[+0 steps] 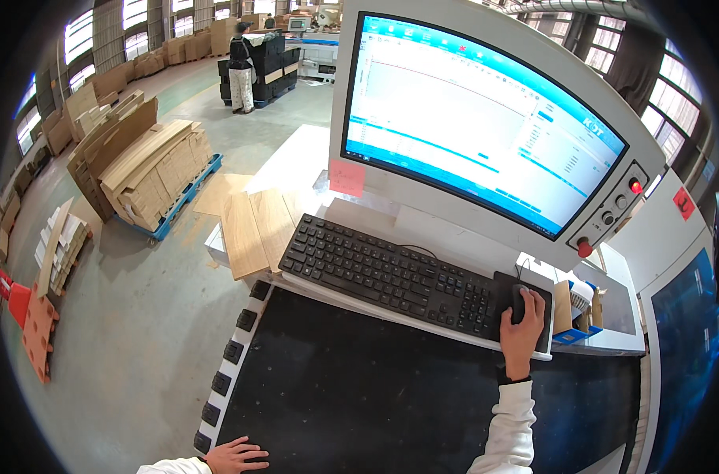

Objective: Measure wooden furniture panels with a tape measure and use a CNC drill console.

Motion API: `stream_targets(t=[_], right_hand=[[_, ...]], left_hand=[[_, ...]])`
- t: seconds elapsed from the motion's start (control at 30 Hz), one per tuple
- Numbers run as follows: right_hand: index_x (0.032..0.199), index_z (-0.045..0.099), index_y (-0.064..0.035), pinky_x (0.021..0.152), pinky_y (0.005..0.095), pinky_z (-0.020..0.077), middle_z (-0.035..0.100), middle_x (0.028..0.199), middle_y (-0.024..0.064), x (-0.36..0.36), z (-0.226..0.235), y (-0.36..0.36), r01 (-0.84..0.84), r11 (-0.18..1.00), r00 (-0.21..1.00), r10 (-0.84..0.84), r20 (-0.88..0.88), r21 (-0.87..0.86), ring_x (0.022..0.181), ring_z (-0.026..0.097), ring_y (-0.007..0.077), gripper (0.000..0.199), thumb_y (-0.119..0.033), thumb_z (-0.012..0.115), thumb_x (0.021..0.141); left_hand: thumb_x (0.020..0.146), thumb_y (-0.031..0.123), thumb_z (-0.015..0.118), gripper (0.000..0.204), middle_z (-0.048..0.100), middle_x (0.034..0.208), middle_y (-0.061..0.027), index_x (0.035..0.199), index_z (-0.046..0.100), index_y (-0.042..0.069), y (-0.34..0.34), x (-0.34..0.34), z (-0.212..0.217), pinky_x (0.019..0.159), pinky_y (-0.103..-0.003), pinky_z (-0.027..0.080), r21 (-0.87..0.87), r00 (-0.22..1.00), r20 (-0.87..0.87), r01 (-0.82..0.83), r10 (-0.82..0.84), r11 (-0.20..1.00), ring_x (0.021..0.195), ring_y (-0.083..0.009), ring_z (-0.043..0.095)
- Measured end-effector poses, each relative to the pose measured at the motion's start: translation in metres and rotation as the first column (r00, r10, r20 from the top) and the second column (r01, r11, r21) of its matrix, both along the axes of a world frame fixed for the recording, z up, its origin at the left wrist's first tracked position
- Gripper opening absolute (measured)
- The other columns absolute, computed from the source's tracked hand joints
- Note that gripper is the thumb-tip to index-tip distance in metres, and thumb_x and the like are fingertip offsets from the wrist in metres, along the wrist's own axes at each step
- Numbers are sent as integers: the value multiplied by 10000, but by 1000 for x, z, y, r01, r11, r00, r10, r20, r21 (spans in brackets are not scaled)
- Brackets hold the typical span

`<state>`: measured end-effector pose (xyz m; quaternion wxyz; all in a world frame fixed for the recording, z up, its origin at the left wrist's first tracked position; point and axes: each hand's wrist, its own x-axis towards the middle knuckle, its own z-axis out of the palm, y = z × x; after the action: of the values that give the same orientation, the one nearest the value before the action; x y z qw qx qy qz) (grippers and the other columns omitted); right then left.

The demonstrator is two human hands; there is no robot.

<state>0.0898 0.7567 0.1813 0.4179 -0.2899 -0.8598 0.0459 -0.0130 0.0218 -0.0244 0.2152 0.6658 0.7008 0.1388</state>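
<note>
My right hand (522, 336) lies over a black computer mouse (518, 305), its fingers curled around it. Under the mouse is a dark mouse pad (543, 338) at the right end of a narrow white shelf. A black keyboard (367, 267) stretches along that shelf to the left of the mouse. Above it a large monitor (470, 118) in a pale housing shows a lit window with blue bars and fine lines. My left hand (237, 457) rests on the near left corner of a black machine bed (359, 387), fingers spread and holding nothing.
Black rollers (233, 351) line the bed's left edge. Red knobs (585, 247) sit beside the screen; a small open box (571, 312) stands right of the shelf. Wooden boards (252, 233) lie behind the keyboard. Leftward are stacked panels (158, 170); farther off, a person (241, 67) stands.
</note>
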Motion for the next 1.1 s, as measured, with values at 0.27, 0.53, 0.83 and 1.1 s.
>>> stream_targets(t=[0.27, 0.53, 0.83, 1.1], right_hand=[[1399, 671, -29, 1117, 525, 546, 610, 1462, 242, 1, 0, 0, 1, 1000, 1000, -1, -1, -9, 1324, 633, 483, 525, -36, 748, 880], [1392, 674, -22, 1117, 519, 545, 615, 1450, 239, 1, 3, -2, 0, 1000, 1000, 0, 7, -8, 1318, 636, 476, 517, -33, 747, 880], [1384, 676, -20, 1117, 516, 542, 621, 1441, 242, -1, 3, -3, 11, 1000, 1000, -11, 2, -7, 1327, 630, 472, 507, -39, 750, 883], [1342, 685, -18, 1100, 523, 543, 640, 1400, 233, 3, 7, -2, -11, 1000, 1000, 11, -1, 8, 1288, 633, 474, 470, -53, 754, 878]], left_hand=[[667, 530, 982, 967, 552, 1670, -125, 1510, 694, 155, 1, -2, -2, 1371, -656, 254, 63, 999, -14, 35, -34, 997, 1550, -382, 478], [682, 542, 979, 953, 556, 1662, -129, 1505, 697, 153, 2, -2, 0, 1367, -656, 261, 77, 1000, 7, 20, -21, 997, 1540, -385, 489], [679, 568, 978, 969, 565, 1652, -133, 1506, 698, 147, 2, -3, 2, 1370, -656, 256, 69, 999, -12, 33, -33, 997, 1539, -391, 489], [689, 513, 983, 879, 606, 1614, -131, 1446, 742, 138, 10, 9, 8, 1372, -653, 264, 57, 1000, -15, -11, 11, 998, 1529, -383, 506]])
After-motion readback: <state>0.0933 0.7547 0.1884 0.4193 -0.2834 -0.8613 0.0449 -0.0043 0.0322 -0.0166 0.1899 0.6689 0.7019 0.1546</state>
